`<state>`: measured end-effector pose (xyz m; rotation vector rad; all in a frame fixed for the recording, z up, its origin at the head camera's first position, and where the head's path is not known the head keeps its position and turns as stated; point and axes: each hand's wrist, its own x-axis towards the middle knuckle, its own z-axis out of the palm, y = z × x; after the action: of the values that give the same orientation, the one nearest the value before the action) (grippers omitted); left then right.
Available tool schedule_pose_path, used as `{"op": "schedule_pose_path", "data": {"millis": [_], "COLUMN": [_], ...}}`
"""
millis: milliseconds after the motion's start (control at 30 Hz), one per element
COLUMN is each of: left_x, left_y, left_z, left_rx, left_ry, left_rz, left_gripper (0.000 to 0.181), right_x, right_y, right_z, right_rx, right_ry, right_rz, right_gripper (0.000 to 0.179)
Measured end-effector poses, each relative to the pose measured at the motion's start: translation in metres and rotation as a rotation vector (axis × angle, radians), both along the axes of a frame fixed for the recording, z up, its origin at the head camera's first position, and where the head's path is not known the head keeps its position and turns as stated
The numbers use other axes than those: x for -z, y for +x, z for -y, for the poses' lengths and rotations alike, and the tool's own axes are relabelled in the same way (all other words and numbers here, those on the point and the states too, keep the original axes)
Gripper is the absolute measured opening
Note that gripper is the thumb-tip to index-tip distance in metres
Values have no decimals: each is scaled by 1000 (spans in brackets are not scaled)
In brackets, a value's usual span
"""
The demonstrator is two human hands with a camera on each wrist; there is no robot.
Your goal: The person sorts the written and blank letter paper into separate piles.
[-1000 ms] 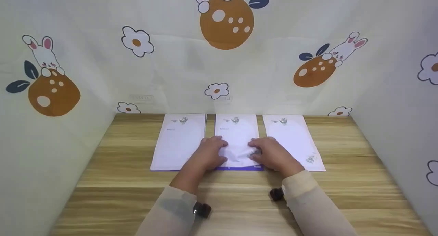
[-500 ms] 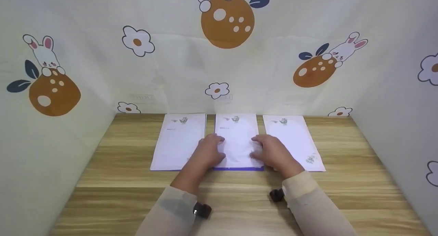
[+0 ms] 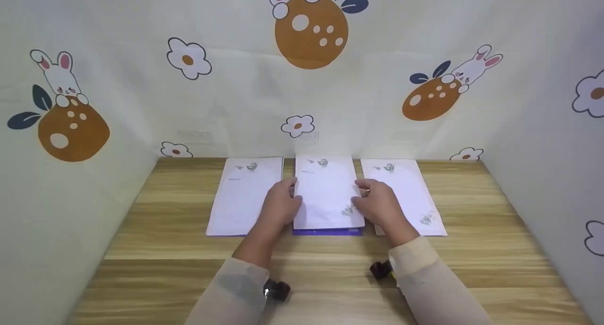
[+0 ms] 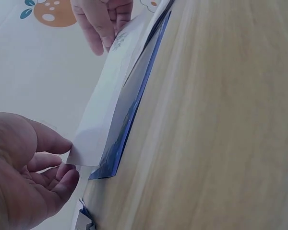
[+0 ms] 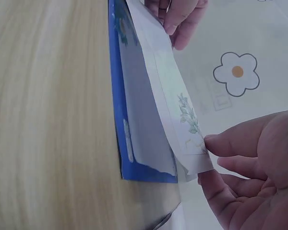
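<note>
A white sheet of paper (image 3: 328, 193) with small printed plants is lifted over the middle blue-purple booklet (image 5: 116, 100). My left hand (image 3: 281, 203) pinches its left edge, the thumb (image 4: 53, 139) lying on top. Opposite, my right hand (image 3: 380, 204) pinches the right edge; in the right wrist view the thumb (image 5: 235, 139) presses near the printed sprig, with fingers beneath. A gap shows between the raised sheet and the pale page on the booklet below. What the lifted sheet's far end joins is hidden.
Similar white paper sheets lie to the left (image 3: 245, 197) and right (image 3: 406, 193), with purple edges showing beneath the left one. All are on a wood-grain table (image 3: 325, 278). A patterned cloth (image 3: 245, 89) hangs behind and at both sides.
My hands have moved apart to the middle sheet's side edges. The sheet, wrinkled near its front a second ago, is now smoother and raised off the booklet.
</note>
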<state>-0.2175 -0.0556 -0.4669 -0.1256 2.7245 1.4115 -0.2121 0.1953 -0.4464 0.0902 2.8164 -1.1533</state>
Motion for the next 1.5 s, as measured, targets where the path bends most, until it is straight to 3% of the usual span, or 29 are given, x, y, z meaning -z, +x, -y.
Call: {"op": "schedule_pose_path", "data": {"millis": [200,367,567,800,1133,1300,1500], "left_x": [-2,-5,-4,1,2,3,3], "left_y": [-1,-3,-1,8,20,20,20], "left_z": [8,26,65,114,161,169,169], "left_rx": [-52,-71,-81,-105,-152,-180,-213], "left_ry": [37,27,0,-10,-50,-41,-58], "left_rz": [11,36,66,41,59,84,95], "left_gripper": [57,58,57,58,58,57,57], "right_x": [-5,-8,-8,1,17,21,24], "right_y": [3,2,1,5,5,2,2], "right_z": [10,31,70,115,142,145,141], "right_rx": [24,35,3,-59,-282,-373,-434], "right_ry": [-36,-65,-73,-114,-220,-236,-184], "right_rz": [-1,-11,-41,13,-49,-30,8], "right_gripper": [51,51,48,44,47,51,58]}}
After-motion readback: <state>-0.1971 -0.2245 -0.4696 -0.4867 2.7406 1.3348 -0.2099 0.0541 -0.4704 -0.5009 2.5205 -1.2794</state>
